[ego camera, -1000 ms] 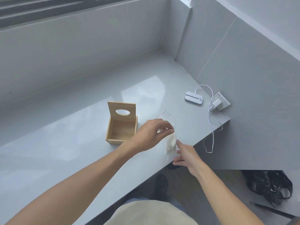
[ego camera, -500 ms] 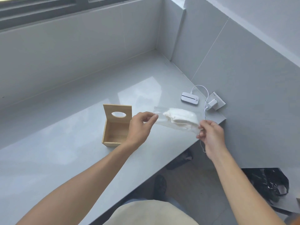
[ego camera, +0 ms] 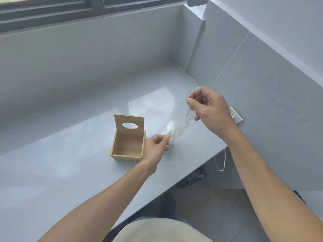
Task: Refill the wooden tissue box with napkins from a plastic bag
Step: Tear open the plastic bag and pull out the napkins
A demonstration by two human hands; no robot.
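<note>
Hidden: the right hand (ego camera: pixel 212 112) covers most of the white wall plug (ego camera: pixel 236 117); only one corner shows, its cable (ego camera: pixel 224 155) dangling past the counter edge.
Hard to read: the clear plastic bag (ego camera: pixel 180 117) almost vanishes against the grey counter (ego camera: pixel 73 165) (its outline is faint).
Napkins: a white wad (ego camera: pixel 170 131) low in the bag, just right of the wooden tissue box (ego camera: pixel 128 145).
Right hand: pinching the bag's top end, up and right of the box, other fingers curled.
Left hand (ego camera: pixel 155 148): pinching the bag's lower end, right beside the box's right wall.
Box: on the counter, lid (ego camera: pixel 129 124) upright, inside bare.
</note>
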